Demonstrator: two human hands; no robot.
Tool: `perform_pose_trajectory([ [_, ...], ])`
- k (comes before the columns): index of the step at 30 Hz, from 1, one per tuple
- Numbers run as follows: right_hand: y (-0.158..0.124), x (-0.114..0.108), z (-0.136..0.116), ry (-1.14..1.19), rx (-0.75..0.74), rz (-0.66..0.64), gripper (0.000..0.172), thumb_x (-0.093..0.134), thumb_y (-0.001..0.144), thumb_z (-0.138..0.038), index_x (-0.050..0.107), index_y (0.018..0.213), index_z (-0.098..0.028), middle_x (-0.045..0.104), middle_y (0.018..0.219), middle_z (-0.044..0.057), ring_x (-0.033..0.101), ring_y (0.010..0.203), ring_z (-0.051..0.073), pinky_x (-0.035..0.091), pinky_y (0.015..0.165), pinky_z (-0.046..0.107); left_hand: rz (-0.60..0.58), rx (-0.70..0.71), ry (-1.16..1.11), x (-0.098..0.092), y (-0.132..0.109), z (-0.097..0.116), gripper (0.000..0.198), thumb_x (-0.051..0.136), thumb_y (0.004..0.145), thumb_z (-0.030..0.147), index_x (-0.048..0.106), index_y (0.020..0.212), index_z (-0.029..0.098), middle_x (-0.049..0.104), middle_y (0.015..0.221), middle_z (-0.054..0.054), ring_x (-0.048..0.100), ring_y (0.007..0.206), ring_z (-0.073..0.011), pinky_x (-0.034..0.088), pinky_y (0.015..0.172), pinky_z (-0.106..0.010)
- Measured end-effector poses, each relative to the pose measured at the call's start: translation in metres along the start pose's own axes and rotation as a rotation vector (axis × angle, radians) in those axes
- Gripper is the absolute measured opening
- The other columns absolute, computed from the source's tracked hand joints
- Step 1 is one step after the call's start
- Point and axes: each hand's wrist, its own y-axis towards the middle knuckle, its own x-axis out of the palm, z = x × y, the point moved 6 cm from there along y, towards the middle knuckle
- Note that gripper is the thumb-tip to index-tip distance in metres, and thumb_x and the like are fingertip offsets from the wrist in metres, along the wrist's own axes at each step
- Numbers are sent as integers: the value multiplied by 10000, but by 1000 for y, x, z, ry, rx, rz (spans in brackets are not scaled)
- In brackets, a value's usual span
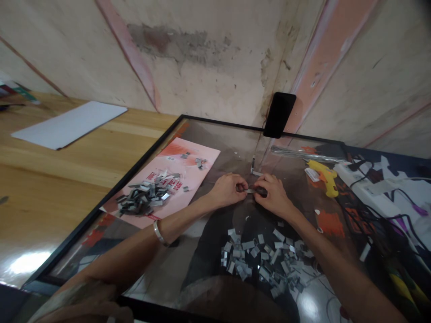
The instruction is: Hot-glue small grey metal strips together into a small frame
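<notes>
Both hands meet over the glossy framed panel, fingertips pinched around a small silvery piece. My left hand closes on its left end, and my right hand on its right end. The fingers cover much of the piece, so its exact kind is unclear. Just beyond the fingertips lies another thin light strip. Nearer to me, between my forearms, are scattered small shiny metal pieces. More dark, shiny metal pieces are heaped on a pink booklet left of my left hand.
A black phone leans upright against the wall. To the right lie a yellow glue gun, a bundle of thin wires, a white power strip and tangled cables. White paper rests on the wooden table. The panel has a black raised frame.
</notes>
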Motion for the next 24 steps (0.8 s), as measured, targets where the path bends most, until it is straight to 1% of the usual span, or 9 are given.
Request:
perform_pose_trajectory([
  [11, 1, 1, 0, -3, 5, -10, 144, 600, 716, -212, 639, 852, -237, 592, 986, 37, 505, 930, 212, 342, 809, 352, 4, 0, 20, -1, 1, 1, 148, 635, 686, 201, 701, 819, 203, 672, 768, 6, 576, 707, -125, 427, 679, -244],
  [24, 0, 0, -1, 0, 2, -12, 157, 592, 725, -207, 647, 867, -244, 592, 995, 41, 501, 928, 215, 357, 806, 358, -3, -22, 24, 0, 1, 1, 156, 635, 683, 226, 701, 824, 207, 669, 770, 3, 573, 723, -131, 420, 668, -244],
])
